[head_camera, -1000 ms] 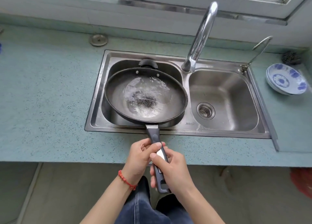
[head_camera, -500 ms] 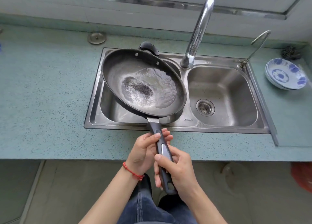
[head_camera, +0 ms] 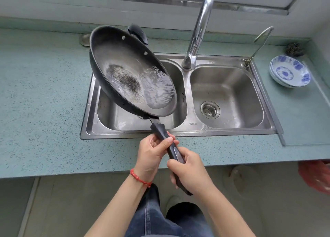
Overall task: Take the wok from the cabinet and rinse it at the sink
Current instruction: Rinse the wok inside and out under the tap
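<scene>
The black wok (head_camera: 125, 63) hangs over the left basin of the steel double sink (head_camera: 185, 129), tilted with its left rim raised and its right rim low. Water has pooled against the low right side. Both hands grip its long black handle above the counter's front edge. My left hand (head_camera: 151, 154) holds the handle nearer the pan; a red bead bracelet sits on that wrist. My right hand (head_camera: 189, 172) holds the handle's far end. The chrome faucet (head_camera: 200, 31) arches above the divider with no water running from it.
Stacked blue-and-white bowls (head_camera: 290, 73) rest on the teal counter (head_camera: 39, 97) right of the sink, with a dark scrubber (head_camera: 294, 49) behind them. A thin wire tap (head_camera: 259, 43) stands at the sink's back right corner. A round metal cap (head_camera: 85, 39) lies behind the wok.
The wok has been lifted and tilted further, left rim up, and the water has slid from the middle to the low right side. Both hands kept their grip.
</scene>
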{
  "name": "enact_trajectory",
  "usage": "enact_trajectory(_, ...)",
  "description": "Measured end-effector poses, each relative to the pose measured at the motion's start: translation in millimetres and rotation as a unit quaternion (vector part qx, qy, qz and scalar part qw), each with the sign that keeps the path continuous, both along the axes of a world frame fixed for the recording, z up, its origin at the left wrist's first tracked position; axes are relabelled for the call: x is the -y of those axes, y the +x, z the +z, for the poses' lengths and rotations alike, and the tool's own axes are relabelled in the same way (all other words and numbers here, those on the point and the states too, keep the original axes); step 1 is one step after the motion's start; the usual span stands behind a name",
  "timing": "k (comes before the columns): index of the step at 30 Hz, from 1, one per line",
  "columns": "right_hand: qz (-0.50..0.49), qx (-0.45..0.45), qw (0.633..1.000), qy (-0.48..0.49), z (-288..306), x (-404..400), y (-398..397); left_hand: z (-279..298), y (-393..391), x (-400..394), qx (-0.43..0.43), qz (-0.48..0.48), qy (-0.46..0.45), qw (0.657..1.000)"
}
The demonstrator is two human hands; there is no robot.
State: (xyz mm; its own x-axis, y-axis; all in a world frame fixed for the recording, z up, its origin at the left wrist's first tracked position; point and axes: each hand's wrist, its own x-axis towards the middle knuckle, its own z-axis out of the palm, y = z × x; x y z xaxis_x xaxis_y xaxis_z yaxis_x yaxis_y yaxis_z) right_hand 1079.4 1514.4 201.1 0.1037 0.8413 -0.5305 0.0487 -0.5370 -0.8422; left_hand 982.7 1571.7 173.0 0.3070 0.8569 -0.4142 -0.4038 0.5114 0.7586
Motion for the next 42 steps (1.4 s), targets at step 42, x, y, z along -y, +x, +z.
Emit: enact_trajectory(42, -0.064, -0.024, 0.991, 0.116, -9, -1, -31, 16, -16, -21, -0.111, 0.053, 0.065, 0.99)
